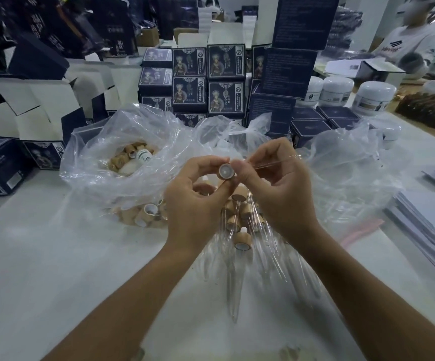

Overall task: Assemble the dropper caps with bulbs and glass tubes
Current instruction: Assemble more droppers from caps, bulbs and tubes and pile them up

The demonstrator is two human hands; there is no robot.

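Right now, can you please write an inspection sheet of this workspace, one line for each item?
Surface: white table, partly covered by plastic.
Job's things: wooden dropper cap held up, open side to camera; glass tube beside it; loose caps; finished droppers below the hands.
Clutter: clear plastic bags, paper stacks, white jars.
Hands: left hand grips the cap; right hand pinches the tube.
Cables: nothing seen.
Surroundings: stacked dark printed boxes; person in white shirt at far right.
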